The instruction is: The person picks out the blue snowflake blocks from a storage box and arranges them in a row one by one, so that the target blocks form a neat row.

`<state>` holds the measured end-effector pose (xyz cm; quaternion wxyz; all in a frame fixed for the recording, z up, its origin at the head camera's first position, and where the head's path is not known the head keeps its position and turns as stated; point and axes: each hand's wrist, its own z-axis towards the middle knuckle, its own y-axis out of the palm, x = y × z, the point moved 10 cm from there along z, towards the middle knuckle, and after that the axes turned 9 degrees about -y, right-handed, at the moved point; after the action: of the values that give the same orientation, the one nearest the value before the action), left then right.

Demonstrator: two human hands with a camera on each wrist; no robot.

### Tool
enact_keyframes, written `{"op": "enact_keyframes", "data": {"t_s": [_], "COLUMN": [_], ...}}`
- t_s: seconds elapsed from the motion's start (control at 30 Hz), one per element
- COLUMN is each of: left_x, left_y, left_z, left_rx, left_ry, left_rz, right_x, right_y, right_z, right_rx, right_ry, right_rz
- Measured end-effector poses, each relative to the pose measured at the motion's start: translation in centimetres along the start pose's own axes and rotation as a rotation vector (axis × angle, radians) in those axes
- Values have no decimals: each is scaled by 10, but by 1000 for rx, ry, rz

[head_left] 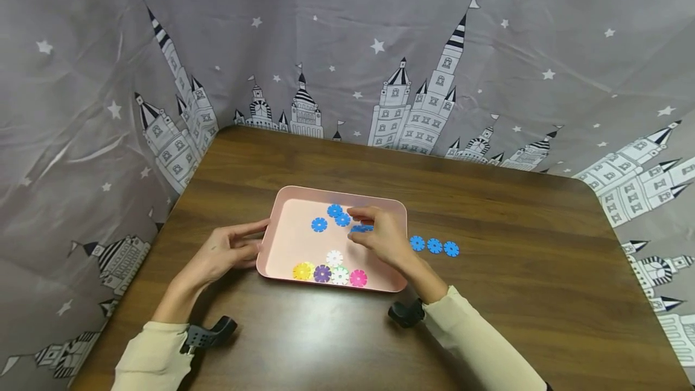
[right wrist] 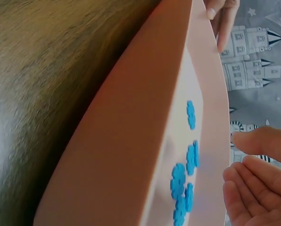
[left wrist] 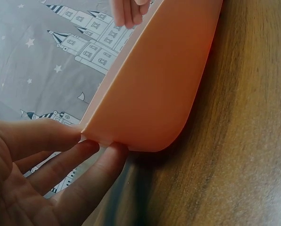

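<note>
My left hand (head_left: 225, 249) touches the left end of a pink tray (head_left: 331, 190), its straight fingers against the outer wall and rim. Over the tray's right part hovers my right hand (head_left: 382, 234), thumb and fingers apart, with nothing seen between them in the right wrist view. Several blue snowflake discs (head_left: 319, 224) lie in the tray left of and beneath that hand, partly hidden by it. Along the near wall are a yellow disc (head_left: 301, 271), a purple disc (head_left: 322, 274), white-looking discs (head_left: 334, 257) and a pink disc (head_left: 358, 278).
Three blue discs (head_left: 434, 245) lie in a row on the wooden table (head_left: 521, 294), right of the tray. A grey curtain printed with castles (head_left: 336, 29) hangs behind and beside the table. Black camera mounts (head_left: 209, 335) are strapped to both wrists.
</note>
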<state>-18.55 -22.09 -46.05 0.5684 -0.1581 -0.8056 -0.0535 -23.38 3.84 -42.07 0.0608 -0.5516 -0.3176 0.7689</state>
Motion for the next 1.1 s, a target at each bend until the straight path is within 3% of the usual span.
{"op": "enact_keyframes", "data": {"t_s": [0.53, 1.1], "left_x": [1, 2], "left_y": [1, 0], "left_z": [-1, -1], "left_rx": [-10, -14], "left_ry": [3, 22], "left_rz": [-39, -48], "right_x": [-3, -11], "right_y": [29, 43], "right_z": [10, 19], "right_rx": [-67, -61], "right_ry": [29, 26], "right_rz": [44, -56]}}
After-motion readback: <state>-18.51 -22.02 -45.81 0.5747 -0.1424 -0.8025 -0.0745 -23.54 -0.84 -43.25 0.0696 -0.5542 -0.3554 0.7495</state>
